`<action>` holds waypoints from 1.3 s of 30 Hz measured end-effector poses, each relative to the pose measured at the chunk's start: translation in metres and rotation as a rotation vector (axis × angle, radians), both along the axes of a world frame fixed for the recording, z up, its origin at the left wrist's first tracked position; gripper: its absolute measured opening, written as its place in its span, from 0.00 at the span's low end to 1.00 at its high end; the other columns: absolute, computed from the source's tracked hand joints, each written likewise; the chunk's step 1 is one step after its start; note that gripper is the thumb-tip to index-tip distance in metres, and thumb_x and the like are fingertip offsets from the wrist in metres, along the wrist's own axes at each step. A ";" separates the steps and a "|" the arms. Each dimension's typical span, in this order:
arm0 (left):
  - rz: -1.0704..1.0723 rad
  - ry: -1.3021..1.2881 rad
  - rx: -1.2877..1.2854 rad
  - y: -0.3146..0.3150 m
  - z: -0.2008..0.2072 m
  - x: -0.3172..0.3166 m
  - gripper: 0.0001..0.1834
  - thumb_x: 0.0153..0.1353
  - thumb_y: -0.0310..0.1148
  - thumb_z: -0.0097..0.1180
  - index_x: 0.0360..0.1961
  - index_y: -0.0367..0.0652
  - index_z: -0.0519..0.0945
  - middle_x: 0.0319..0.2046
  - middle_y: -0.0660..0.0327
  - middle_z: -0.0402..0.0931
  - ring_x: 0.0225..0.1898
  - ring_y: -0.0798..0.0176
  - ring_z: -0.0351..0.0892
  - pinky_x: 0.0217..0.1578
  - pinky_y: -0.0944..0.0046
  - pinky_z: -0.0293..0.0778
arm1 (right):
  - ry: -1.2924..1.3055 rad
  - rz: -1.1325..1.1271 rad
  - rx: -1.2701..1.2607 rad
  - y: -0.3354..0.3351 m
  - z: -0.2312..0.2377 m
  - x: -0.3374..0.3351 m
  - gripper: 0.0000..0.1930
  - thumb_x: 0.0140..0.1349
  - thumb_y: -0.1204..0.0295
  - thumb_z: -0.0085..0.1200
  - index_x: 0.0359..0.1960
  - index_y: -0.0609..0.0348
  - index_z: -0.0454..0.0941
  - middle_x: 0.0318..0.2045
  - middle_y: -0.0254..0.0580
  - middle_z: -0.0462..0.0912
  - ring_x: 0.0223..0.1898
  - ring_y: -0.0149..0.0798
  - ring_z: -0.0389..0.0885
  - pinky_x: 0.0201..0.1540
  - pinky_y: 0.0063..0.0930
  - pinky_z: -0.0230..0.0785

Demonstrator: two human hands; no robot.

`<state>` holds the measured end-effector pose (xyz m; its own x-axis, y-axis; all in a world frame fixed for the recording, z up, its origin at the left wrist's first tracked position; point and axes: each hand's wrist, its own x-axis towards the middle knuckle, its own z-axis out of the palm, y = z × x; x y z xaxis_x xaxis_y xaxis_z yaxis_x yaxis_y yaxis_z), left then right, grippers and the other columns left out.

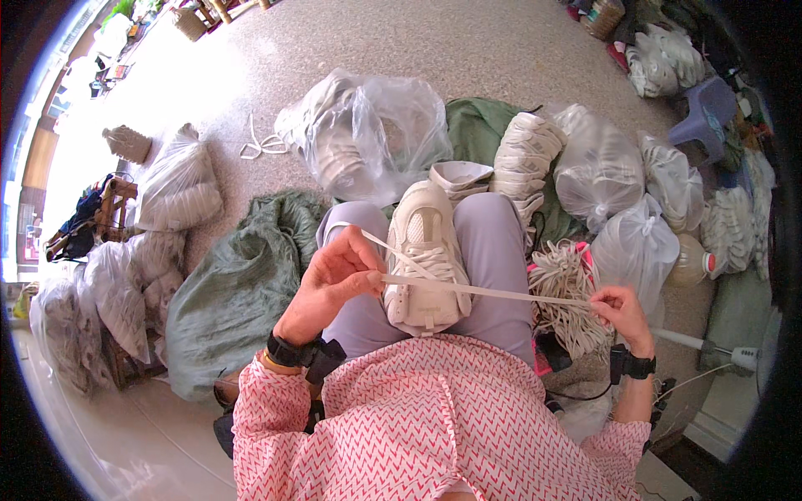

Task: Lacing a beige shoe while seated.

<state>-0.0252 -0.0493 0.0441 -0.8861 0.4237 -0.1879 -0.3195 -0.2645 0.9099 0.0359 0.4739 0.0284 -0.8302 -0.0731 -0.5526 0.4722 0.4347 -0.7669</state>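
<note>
A cream sneaker [423, 234] rests on my lap between my thighs, its toe pointing away from me. Its lace is threaded across the front part of the tongue. A flat white shoelace [501, 294] stretches across the heel end of the shoe, pulled taut from hand to hand. My left hand [338, 275] is closed on it at the shoe's left side, with a second strand running from its fingers to the eyelets. Out to the right, my right hand [622, 313] pinches the far stretch of the same lace. Both wrists wear black straps.
Beside my right knee lies a bundle of loose laces [572, 292]. Beyond my knees are a stack of shoe pieces [526, 163] and a clear bag of shoes [359, 134]. A green sack [251, 284] stands left; filled bags [618, 242] and a blue stool [706, 117] are right.
</note>
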 end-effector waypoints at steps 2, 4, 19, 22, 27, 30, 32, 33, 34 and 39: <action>0.018 -0.004 0.002 0.000 -0.003 0.000 0.06 0.69 0.23 0.61 0.41 0.41 0.75 0.36 0.65 0.78 0.38 0.71 0.79 0.41 0.68 0.76 | -0.038 -0.025 0.006 0.009 -0.003 0.004 0.03 0.67 0.76 0.63 0.37 0.62 0.86 0.24 0.27 0.81 0.22 0.20 0.75 0.25 0.17 0.67; 0.015 -0.001 0.041 0.000 -0.007 0.000 0.07 0.68 0.23 0.61 0.40 0.41 0.74 0.36 0.64 0.78 0.38 0.71 0.78 0.41 0.68 0.76 | -0.076 -0.049 0.012 0.009 -0.001 0.004 0.03 0.67 0.77 0.63 0.38 0.62 0.86 0.24 0.27 0.81 0.22 0.20 0.75 0.25 0.17 0.67; 0.315 0.122 -0.587 -0.072 0.003 0.006 0.17 0.75 0.42 0.59 0.32 0.44 0.71 0.22 0.72 0.71 0.21 0.79 0.61 0.21 0.71 0.53 | 0.184 0.222 -0.122 -0.168 0.033 -0.037 0.05 0.63 0.74 0.68 0.38 0.63 0.87 0.29 0.30 0.88 0.27 0.19 0.78 0.30 0.18 0.70; 0.276 0.073 -0.875 -0.087 -0.012 0.013 0.13 0.74 0.34 0.59 0.34 0.40 0.72 0.23 0.67 0.75 0.23 0.72 0.70 0.24 0.67 0.62 | 0.227 0.346 -0.171 -0.215 0.045 -0.042 0.06 0.63 0.72 0.68 0.38 0.62 0.87 0.27 0.32 0.88 0.26 0.18 0.76 0.29 0.20 0.70; 0.138 0.537 -0.957 -0.021 0.003 0.026 0.15 0.60 0.17 0.62 0.48 0.38 0.79 0.42 0.58 0.83 0.34 0.65 0.79 0.38 0.64 0.77 | 0.333 0.392 -0.184 -0.247 0.038 -0.046 0.05 0.62 0.75 0.69 0.37 0.61 0.87 0.24 0.28 0.86 0.21 0.16 0.69 0.23 0.20 0.60; -0.054 0.411 -0.597 0.027 0.021 0.033 0.13 0.62 0.18 0.60 0.48 0.36 0.79 0.39 0.57 0.81 0.34 0.65 0.79 0.38 0.64 0.76 | 0.337 0.412 -0.178 -0.254 0.042 -0.046 0.06 0.63 0.75 0.67 0.39 0.62 0.86 0.27 0.36 0.88 0.24 0.21 0.76 0.28 0.23 0.67; -0.132 0.443 -0.524 0.037 0.011 0.035 0.12 0.62 0.18 0.60 0.47 0.37 0.79 0.37 0.56 0.80 0.35 0.61 0.81 0.37 0.62 0.76 | 0.325 0.424 -0.166 -0.256 0.045 -0.046 0.07 0.63 0.75 0.65 0.42 0.63 0.84 0.30 0.43 0.89 0.27 0.26 0.83 0.33 0.25 0.75; -0.134 0.443 -0.523 0.037 0.011 0.033 0.12 0.62 0.18 0.60 0.47 0.37 0.79 0.37 0.56 0.80 0.35 0.61 0.81 0.37 0.62 0.76 | 0.355 0.418 -0.151 -0.256 0.043 -0.046 0.08 0.63 0.75 0.65 0.42 0.63 0.82 0.31 0.45 0.89 0.26 0.29 0.84 0.32 0.27 0.75; -0.157 0.452 -0.563 0.037 0.012 0.031 0.11 0.63 0.18 0.59 0.47 0.36 0.78 0.36 0.55 0.79 0.35 0.59 0.81 0.37 0.61 0.75 | 0.384 0.412 -0.138 -0.256 0.042 -0.045 0.09 0.63 0.75 0.65 0.42 0.63 0.81 0.32 0.46 0.89 0.26 0.31 0.85 0.32 0.28 0.75; -0.119 0.520 -0.604 0.037 0.003 0.033 0.08 0.64 0.19 0.58 0.43 0.35 0.77 0.34 0.53 0.77 0.35 0.55 0.80 0.36 0.59 0.75 | 0.361 0.400 -0.124 -0.254 0.035 -0.043 0.09 0.62 0.76 0.65 0.41 0.62 0.80 0.30 0.46 0.87 0.25 0.37 0.85 0.29 0.35 0.74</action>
